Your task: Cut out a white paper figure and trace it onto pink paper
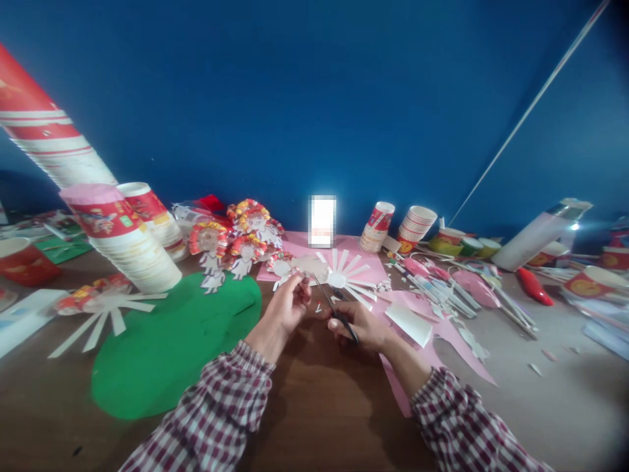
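My left hand [289, 303] pinches a small white paper cutout [310, 265] and holds it up over the brown table [314, 400]. Closed round the black handles of a pair of scissors [334, 308] is my right hand [358, 324]. The thin blades point up and left toward the cutout's lower edge. Both hands sit close together in the middle of the view, with checked sleeves behind them. Just beyond the hands lies a paper cup cut open into white rays [345, 275].
A green paper oval [167, 354] lies at the left, pink paper sheets [432, 341] at the right. Stacks of paper cups [128, 236] lean at the left; more cups [415, 226] stand at the back. Finished paper figures [240, 242], straws and scraps litter the far table.
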Action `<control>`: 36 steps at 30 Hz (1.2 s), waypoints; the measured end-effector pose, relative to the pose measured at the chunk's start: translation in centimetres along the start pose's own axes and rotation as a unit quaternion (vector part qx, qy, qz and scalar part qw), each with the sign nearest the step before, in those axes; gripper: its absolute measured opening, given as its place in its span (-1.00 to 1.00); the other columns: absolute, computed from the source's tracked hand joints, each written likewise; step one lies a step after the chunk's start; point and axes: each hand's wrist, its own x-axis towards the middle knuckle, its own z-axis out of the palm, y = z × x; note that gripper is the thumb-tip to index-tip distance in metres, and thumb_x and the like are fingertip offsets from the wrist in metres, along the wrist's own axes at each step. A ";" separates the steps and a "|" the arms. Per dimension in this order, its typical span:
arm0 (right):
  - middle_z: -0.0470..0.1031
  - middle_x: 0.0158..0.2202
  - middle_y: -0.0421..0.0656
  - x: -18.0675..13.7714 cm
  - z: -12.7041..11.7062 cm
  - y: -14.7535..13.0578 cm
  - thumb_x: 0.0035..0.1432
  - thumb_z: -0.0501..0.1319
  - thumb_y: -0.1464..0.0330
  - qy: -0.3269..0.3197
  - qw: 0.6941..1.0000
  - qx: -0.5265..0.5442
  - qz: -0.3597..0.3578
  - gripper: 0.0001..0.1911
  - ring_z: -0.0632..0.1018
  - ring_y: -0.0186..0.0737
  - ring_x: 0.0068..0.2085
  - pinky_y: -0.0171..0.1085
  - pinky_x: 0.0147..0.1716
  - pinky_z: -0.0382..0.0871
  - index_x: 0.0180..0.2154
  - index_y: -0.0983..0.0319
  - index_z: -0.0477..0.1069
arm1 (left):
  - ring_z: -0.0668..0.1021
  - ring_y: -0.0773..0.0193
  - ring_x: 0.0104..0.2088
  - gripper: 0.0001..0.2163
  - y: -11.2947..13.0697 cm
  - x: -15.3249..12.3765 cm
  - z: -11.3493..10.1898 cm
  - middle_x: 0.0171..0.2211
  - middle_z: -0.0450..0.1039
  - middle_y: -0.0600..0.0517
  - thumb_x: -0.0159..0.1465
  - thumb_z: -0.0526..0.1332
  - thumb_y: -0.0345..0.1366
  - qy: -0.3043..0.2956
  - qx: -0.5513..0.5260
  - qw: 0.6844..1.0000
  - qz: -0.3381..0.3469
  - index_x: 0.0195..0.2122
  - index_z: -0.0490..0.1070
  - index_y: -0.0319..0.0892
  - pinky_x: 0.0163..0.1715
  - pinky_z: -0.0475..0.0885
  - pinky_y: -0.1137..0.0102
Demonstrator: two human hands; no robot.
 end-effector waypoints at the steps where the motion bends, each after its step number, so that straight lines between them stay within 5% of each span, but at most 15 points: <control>1: 0.35 -0.58 -0.25 0.0 0.0 -0.1 0.03 0.21 0.05 -0.001 1.000 0.002 0.004 -0.56 0.40 -0.37 -0.58 -0.41 -0.59 0.24 -0.22 0.29 0.39 | 0.40 0.51 -0.65 -0.94 0.1 0.0 0.1 -0.61 0.38 0.07 0.11 0.19 -0.50 0.003 -0.018 1.000 -0.005 -0.49 0.35 -0.29 -0.66 0.35 0.64; 21: 0.33 -0.61 -0.26 0.2 -0.1 0.6 0.06 0.21 0.09 0.013 1.000 0.002 -0.005 -0.59 0.37 -0.40 -0.61 -0.43 -0.62 0.23 -0.19 0.28 0.42 | 0.44 0.43 -0.63 -0.96 -0.8 0.2 -0.6 -0.61 0.40 0.02 0.09 0.21 -0.47 -0.037 0.065 0.997 -0.021 -0.49 0.38 -0.30 -0.70 0.33 0.60; 36: 0.25 -0.62 -0.31 0.2 0.3 0.0 -0.01 0.26 0.09 0.013 0.999 0.019 0.025 -0.58 0.29 -0.44 -0.64 -0.43 -0.64 0.18 -0.23 0.28 0.42 | 0.42 0.48 -0.63 -0.91 0.5 -0.3 0.3 -0.60 0.38 0.02 0.16 0.15 -0.51 -0.020 -0.029 0.999 -0.040 -0.49 0.34 -0.32 -0.70 0.33 0.66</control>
